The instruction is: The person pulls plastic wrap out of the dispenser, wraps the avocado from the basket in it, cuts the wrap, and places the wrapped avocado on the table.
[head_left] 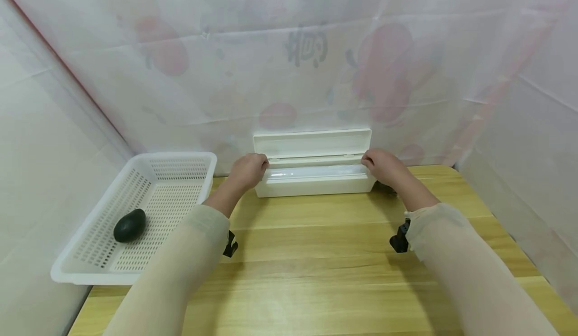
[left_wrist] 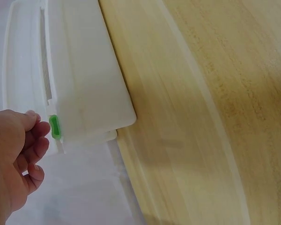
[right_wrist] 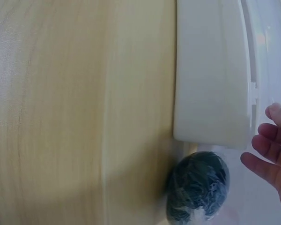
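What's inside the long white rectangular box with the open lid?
Shiny, translucent film-like material lies lengthwise inside the long white rectangular box. The front wall hides the box's floor and anything low behind it.

Mid-width at back edge of counter [head_left: 311, 276]: cling-film dispenser [head_left: 311, 187], before hanging sheet [head_left: 311, 95]. Lid [head_left: 311, 144] along dispenser's rear; film [head_left: 311, 172] inside. Left hand [head_left: 250, 169] at dispenser's left end, right hand [head_left: 384, 165] at its right. Just beside right end: wrapped bundle [right_wrist: 197, 185]. Well left of dispenser, on counter: basket [head_left: 180, 200]; avocado [head_left: 130, 225] in it, near its left wall.
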Motion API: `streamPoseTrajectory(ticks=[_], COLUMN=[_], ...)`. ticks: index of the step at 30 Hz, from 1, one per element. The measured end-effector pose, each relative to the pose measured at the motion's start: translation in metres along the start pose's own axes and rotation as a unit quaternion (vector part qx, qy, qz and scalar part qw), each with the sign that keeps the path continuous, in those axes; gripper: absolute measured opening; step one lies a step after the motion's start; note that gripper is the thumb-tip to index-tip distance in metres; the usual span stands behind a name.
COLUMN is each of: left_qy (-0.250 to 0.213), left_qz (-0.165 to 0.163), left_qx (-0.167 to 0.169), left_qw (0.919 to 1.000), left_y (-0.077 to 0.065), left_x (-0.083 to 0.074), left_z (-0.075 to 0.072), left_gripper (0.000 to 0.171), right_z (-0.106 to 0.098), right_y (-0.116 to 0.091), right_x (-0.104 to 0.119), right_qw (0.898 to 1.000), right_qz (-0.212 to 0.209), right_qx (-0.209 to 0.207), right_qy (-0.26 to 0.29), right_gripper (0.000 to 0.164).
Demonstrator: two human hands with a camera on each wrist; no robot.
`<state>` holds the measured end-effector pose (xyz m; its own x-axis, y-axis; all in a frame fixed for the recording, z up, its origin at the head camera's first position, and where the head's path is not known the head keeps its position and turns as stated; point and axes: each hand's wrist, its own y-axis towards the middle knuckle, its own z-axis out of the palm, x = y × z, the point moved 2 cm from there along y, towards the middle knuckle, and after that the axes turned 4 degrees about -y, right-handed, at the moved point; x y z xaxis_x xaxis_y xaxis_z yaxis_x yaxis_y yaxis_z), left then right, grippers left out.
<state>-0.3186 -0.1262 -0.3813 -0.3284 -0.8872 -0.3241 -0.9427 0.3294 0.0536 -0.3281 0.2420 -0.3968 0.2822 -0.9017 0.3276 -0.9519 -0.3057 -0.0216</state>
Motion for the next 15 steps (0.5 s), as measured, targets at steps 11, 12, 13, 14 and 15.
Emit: streamPoseTrajectory(ticks=[11, 12, 13, 14, 15], left_qy=[0.005, 0.006, 0.006, 0.006, 0.006], left_qz=[-0.015, -0.015, -0.014, -0.014, -0.015], left_qx=[-0.015, -0.017, -0.02, -0.022, -0.023], left_qw=[0.9998, 0.9997, 0.9997, 0.9996, 0.9996], left_y=[0.004, 0.005, 0.005, 0.006, 0.007], left_x=[-0.003, -0.003, -0.002, -0.002, -0.002], left_z=[-0.011, -0.012, -0.013, -0.014, -0.015], left_gripper=[0.023, 0.023, 0.023, 0.023, 0.023], right_z=[-0.013, -0.015, -0.016, -0.017, -0.019], right_y=[0.0, 0.0, -0.001, -0.001, -0.001], right_x=[0.004, 0.004, 0.004, 0.004, 0.004], right_qw=[1.0, 1.0, 1.0, 1.0, 1.0], right_qz=[0.005, 0.005, 0.005, 0.004, 0.002], right_qx=[-0.001, -0.003, -0.004, -0.007, -0.009], right_qy=[-0.006, -0.007, -0.007, -0.006, -0.006], right_gripper=[0.029, 0.029, 0.029, 0.029, 0.03])
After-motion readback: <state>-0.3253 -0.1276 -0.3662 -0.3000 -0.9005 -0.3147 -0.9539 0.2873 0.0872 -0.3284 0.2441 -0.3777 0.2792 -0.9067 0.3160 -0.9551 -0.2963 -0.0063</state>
